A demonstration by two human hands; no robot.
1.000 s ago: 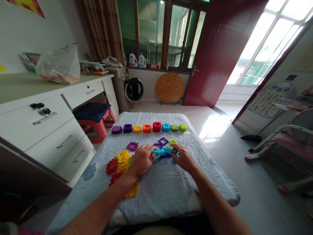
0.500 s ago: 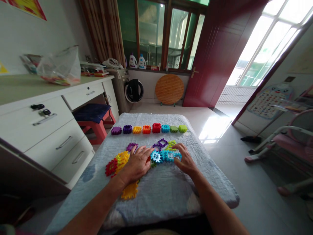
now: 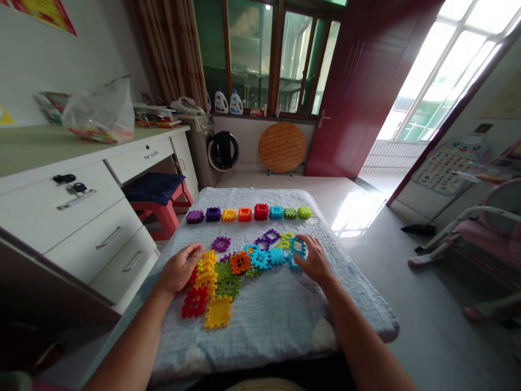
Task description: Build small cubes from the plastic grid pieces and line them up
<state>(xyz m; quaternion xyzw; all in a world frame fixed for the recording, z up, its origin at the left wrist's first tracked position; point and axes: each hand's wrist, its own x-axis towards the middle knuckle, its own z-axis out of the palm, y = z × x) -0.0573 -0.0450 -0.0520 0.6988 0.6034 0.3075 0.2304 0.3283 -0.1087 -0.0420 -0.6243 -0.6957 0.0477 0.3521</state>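
My right hand pinches a light blue square frame tile with toothed edges, tilted upright above another blue piece. My left hand is curled at the left side of the pile, against yellow tiles and a partly covered red one; what its fingers grip, if anything, is hidden. Between the hands lie an orange window tile, green tiles and blue tiles. Closer to me are a red window tile and a solid yellow tile.
Assembled coloured cubes stand in a row across the cloth, a red cube among them. Purple tiles and lime green tiles lie behind the pile. The cloth-covered table has rounded corners. A stool stands beyond its left side.
My left hand has moved left off the middle of the pile, uncovering orange and green tiles. My right hand has raised a blue frame tile.
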